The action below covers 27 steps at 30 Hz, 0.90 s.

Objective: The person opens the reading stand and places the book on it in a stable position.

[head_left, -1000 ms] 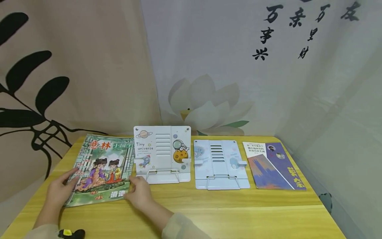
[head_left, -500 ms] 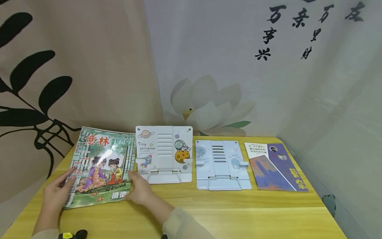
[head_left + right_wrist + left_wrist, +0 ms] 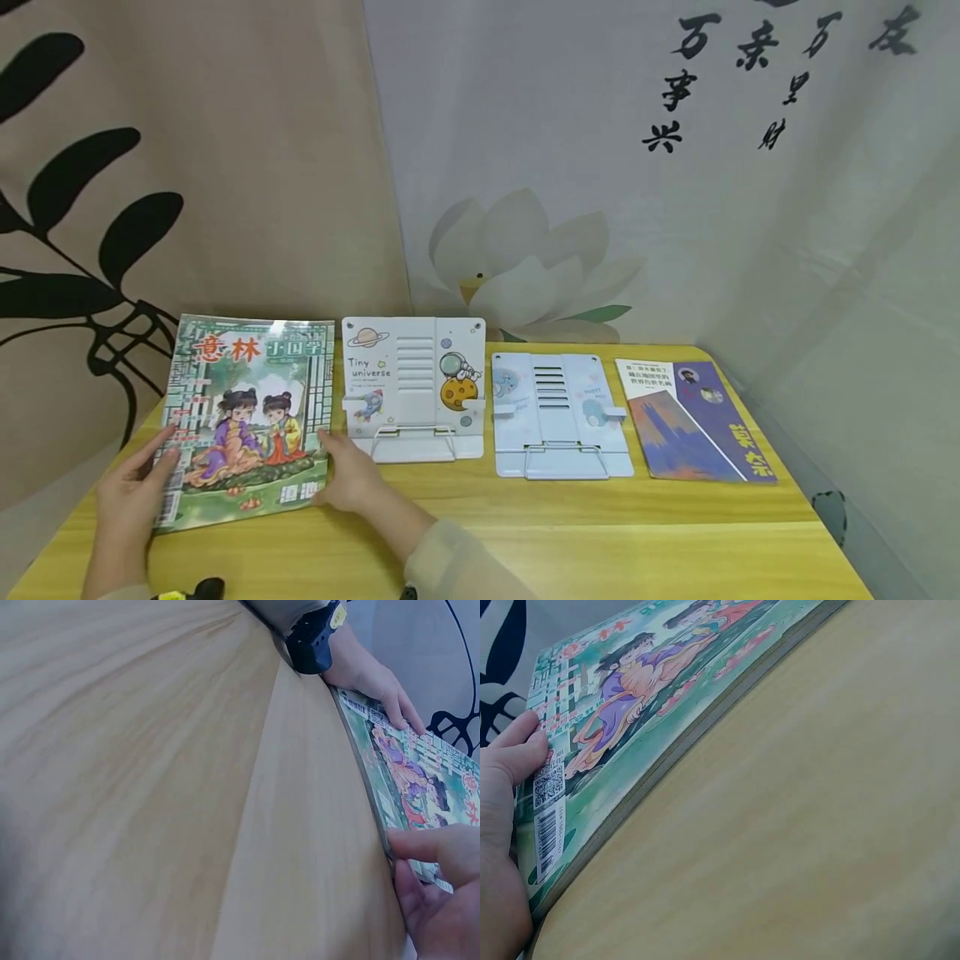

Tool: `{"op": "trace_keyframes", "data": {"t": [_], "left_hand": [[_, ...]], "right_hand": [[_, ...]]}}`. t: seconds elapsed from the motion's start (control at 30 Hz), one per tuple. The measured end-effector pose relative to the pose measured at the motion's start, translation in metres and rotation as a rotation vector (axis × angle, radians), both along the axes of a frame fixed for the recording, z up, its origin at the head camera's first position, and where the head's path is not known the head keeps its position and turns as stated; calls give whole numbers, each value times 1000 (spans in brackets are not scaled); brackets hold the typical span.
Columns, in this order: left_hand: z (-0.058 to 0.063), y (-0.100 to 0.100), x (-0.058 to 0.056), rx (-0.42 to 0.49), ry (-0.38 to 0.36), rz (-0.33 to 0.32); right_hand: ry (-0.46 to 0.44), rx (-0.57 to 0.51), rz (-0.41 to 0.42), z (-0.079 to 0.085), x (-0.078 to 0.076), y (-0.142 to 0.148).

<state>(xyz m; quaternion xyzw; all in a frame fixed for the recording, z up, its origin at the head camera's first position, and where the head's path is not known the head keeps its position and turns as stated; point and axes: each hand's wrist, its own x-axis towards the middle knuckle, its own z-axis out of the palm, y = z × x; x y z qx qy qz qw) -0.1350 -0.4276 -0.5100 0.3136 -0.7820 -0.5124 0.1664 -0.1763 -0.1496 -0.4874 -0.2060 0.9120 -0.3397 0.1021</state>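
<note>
A magazine (image 3: 251,379) with a green cover, two cartoon children and red Chinese lettering stands tilted up at the table's left, its lower edge near the tabletop. My left hand (image 3: 127,500) grips its left edge, thumb on the cover beside the barcode (image 3: 547,840) in the left wrist view. At the lower right edge, my right hand (image 3: 351,477) pinches the magazine, thumb over the cover and a finger underneath, as the right wrist view shows. Just right of the magazine is a white book stand (image 3: 414,379) printed with planets and an astronaut.
A second, pale blue book stand (image 3: 551,400) with a wire ledge lies farther right. Past it, a purple and white book (image 3: 693,421) lies flat. The wooden table (image 3: 600,542) ends at a curtain (image 3: 285,167) behind. A dark wrist device (image 3: 311,637) sits on the left wrist.
The magazine has tilted up, its top edge rising, and moved a little left with both hands holding it. The book stands and the purple book stay in place; the head view shifted slightly.
</note>
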Motion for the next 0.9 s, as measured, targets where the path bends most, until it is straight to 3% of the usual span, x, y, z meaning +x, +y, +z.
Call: {"op": "trace_keyframes", "data": {"t": [0.13,0.37,0.47,0.6,0.7,0.9], "left_hand": [[0,0,3,41,45,22],[0,-1,10,279,168,99],[3,0,13,321,198,132],[10,1,15,377,265,136],[17,1,17,433,314,80],[30,2,21,508,426,-125]], "right_hand": [[-26,-61,-41,-2,1,0],[-49,-288,-81,-6,8,0],[-41,-392,-82,-8,12,-1],[3,-446,-45,-6,15,2],[37,-448,2,-2,15,5],[75,-435,102,7,13,16]]}}
